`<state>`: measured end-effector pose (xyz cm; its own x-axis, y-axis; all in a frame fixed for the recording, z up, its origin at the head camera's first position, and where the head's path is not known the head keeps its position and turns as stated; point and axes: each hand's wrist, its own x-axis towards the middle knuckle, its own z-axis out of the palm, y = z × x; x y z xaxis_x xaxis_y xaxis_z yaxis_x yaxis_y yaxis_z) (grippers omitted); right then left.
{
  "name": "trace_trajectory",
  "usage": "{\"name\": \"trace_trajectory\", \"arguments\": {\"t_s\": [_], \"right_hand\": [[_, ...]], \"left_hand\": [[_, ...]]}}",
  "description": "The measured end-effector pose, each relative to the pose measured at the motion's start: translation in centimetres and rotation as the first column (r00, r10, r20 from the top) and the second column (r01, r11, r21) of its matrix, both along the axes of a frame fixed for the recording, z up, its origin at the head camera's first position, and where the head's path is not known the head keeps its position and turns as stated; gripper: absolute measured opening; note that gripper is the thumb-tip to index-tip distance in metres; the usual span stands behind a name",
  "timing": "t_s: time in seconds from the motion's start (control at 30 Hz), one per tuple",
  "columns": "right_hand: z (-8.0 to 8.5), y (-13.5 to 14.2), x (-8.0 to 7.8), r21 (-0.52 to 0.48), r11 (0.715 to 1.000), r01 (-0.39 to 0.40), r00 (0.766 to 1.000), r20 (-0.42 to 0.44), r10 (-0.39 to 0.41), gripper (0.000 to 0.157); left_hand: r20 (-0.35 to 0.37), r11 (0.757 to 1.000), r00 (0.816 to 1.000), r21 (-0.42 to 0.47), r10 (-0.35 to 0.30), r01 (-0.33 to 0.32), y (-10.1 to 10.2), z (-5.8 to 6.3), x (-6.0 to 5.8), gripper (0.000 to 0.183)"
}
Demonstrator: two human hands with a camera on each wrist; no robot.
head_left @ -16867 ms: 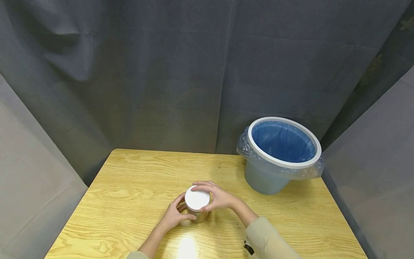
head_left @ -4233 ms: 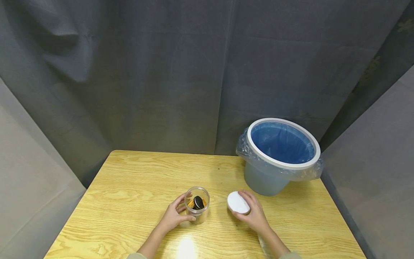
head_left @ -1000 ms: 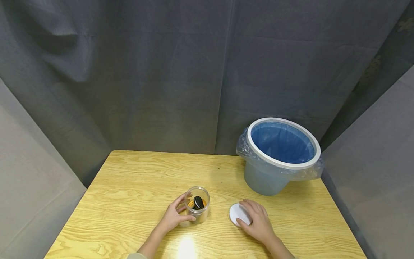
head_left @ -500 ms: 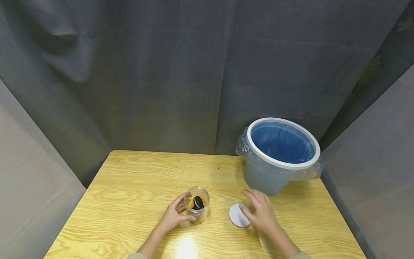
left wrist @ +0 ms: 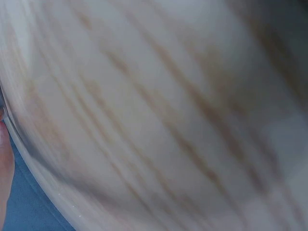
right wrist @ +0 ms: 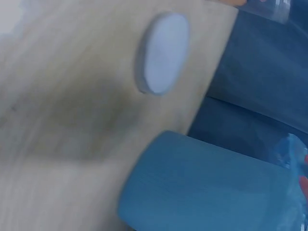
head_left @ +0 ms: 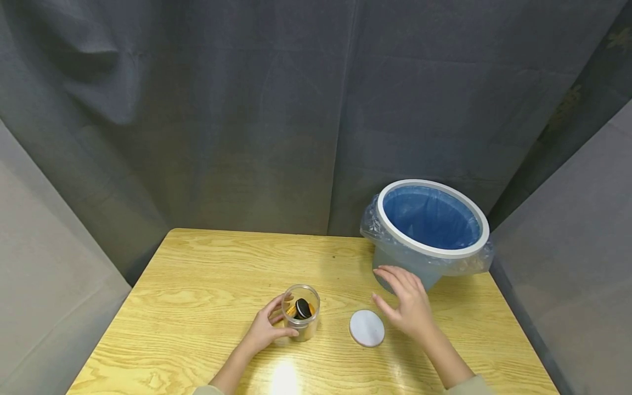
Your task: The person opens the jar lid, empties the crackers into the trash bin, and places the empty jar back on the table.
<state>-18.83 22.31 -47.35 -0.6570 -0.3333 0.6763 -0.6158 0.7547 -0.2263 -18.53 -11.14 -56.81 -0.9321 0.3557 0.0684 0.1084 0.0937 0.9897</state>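
A clear round jar (head_left: 307,332) stands upright and uncovered on the table. Inside it lie a black round piece with a white edge, like a sandwich cookie (head_left: 303,309), and some ridged yellow-orange pieces (head_left: 291,311). My left hand (head_left: 266,328) grips the jar from its left side, thumb in front and fingers behind. To the right of the jar, a white round lid (head_left: 367,328) lies flat on the table. My right hand (head_left: 408,303) is raised with fingers spread, holding nothing, between the lid and the bin. In the right wrist view the lid (right wrist: 166,53) appears apart from the hand.
A light-blue bin (head_left: 407,269) with a white rim and clear liner (head_left: 464,266) stands at the table's back right. The wooden table (head_left: 222,269) has grey curtain (head_left: 247,137) behind it and pale panels at both sides. The left wrist view is mostly blurred table surface.
The lid came off the jar earlier and was laid on the table to the right. Over the last second my right hand let go of it and moved up and right. My left hand stayed put.
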Motion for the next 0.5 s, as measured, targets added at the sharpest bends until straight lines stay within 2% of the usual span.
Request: {"name": "trace_trajectory", "arguments": {"t_s": [0.3, 0.5], "right_hand": [[3.4, 0.6, -0.6, -0.042, 0.999, 0.002, 0.993, -0.119, -0.007, 0.043], [5.5, 1.5, -1.1, -0.067, 0.997, 0.027, 0.989, -0.143, -0.037, 0.045]], "left_hand": [[-0.001, 1.0, 1.0, 0.006, -0.008, 0.008, 0.0, -0.1, -0.1, 0.085], [0.006, 1.0, 1.0, 0.006, -0.013, 0.013, -0.1, -0.3, -0.2, 0.086]]}}
